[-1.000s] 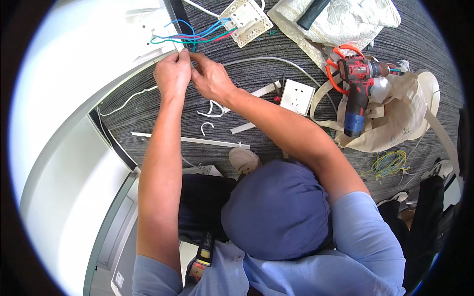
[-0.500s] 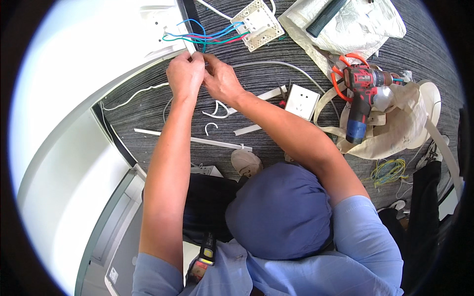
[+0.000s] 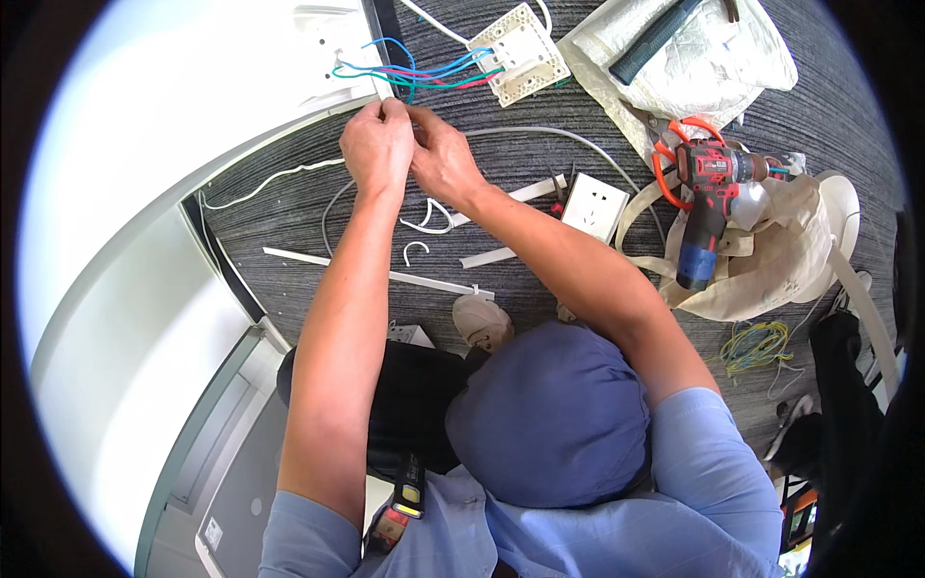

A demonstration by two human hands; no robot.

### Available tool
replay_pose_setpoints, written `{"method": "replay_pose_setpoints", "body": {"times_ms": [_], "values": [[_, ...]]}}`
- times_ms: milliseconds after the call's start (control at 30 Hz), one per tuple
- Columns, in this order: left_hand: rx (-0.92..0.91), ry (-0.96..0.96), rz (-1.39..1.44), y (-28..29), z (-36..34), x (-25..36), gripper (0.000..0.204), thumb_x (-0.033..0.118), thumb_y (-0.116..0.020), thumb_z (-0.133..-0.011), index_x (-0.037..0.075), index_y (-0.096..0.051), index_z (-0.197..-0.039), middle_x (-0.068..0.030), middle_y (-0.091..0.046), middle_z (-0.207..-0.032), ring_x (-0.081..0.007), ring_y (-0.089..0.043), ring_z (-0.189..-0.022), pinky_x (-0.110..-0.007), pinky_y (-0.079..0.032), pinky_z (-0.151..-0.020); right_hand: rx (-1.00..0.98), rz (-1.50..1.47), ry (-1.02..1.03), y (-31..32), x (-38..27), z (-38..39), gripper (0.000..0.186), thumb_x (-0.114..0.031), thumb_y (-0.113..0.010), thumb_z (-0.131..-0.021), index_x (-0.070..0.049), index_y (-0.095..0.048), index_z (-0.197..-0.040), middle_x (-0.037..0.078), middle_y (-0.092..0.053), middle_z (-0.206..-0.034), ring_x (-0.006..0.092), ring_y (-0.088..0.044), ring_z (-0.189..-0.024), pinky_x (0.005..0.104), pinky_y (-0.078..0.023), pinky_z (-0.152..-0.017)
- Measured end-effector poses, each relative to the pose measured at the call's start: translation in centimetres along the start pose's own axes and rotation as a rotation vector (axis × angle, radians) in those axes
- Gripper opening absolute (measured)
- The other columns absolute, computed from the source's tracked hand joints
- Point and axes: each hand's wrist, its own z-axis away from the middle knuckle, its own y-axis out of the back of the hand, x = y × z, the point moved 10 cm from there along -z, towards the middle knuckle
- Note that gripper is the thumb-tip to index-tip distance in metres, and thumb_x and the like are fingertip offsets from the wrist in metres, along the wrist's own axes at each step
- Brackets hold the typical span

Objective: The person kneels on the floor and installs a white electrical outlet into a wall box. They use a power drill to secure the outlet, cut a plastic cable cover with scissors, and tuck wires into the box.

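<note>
My left hand (image 3: 379,152) and my right hand (image 3: 445,162) are close together at the foot of the white wall. Both have their fingers pinched, and the backs of the hands hide what is between them. Just beyond my fingertips, blue, red and green wires (image 3: 424,75) run from a white wall box (image 3: 332,60) to the back of a white socket plate (image 3: 521,56). The plate lies face down on the carpet. A thin white cable (image 3: 279,174) lies along the floor to the left of my hands.
White trunking strips (image 3: 429,282) and another socket plate (image 3: 593,207) lie on the carpet. To the right are a red and black cordless drill (image 3: 708,197), a cloth bag (image 3: 771,250), a dark handle (image 3: 655,40) on a white sack (image 3: 713,67) and coiled yellow wire (image 3: 756,347). Another person's dark-trousered leg (image 3: 848,385) shows far right.
The view has shifted slightly, so most things sit a little further right. My hands stay pinched together at the wall. The other person's legs at the far right have moved.
</note>
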Motion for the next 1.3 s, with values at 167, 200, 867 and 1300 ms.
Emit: {"method": "replay_pose_setpoints", "body": {"times_ms": [167, 200, 867, 1300], "values": [[0.018, -0.033, -0.005, 0.4, 0.2, 0.3, 0.039, 0.032, -0.053, -0.093, 0.001, -0.075, -0.087, -0.0258, -0.071, -0.084, -0.0458, -0.069, -0.081, -0.051, -0.053, -0.079, 0.096, 0.000, 0.130, 0.3, -0.9, 0.2, 0.050, -0.029, -0.065, -0.097, -0.003, -0.059, -0.140, 0.025, -0.074, -0.099, 0.0381, -0.074, -0.090, 0.0446, -0.057, -0.082], [0.006, -0.050, -0.002, 0.5, 0.3, 0.4, 0.039, 0.033, -0.052, -0.095, 0.002, -0.075, -0.089, -0.0250, -0.072, -0.086, -0.0460, -0.069, -0.082, -0.051, -0.053, -0.078, 0.092, 0.017, 0.119, 0.3, -1.0, 0.4, 0.050, -0.028, -0.065, -0.097, -0.003, -0.058, -0.140, 0.025, -0.074, -0.099, 0.0380, -0.074, -0.089, 0.0443, -0.057, -0.081], [-0.327, 0.259, 0.299, 9.5, 10.4, -7.1, 0.038, 0.028, -0.057, -0.109, -0.002, -0.070, -0.128, -0.0081, -0.076, -0.098, -0.0099, -0.067, -0.088, -0.024, -0.049, -0.074, -0.434, 0.246, 0.070, -2.4, -2.3, 10.6, 0.045, -0.028, -0.069, -0.091, 0.002, -0.066, -0.124, 0.021, -0.076, -0.102, 0.0372, -0.074, -0.095, 0.0449, -0.059, -0.087], [-0.747, 0.105, 1.002, 8.2, 14.6, 4.2, 0.036, 0.027, -0.054, -0.110, -0.001, -0.069, -0.126, -0.0067, -0.071, -0.089, -0.0100, -0.064, -0.072, -0.027, -0.055, -0.069, 0.210, 1.918, -0.298, 27.5, -7.6, 10.2, 0.042, -0.026, -0.068, -0.090, -0.006, -0.062, -0.127, 0.022, -0.065, -0.128, 0.0367, -0.057, -0.129, 0.0548, -0.037, -0.113]]}}
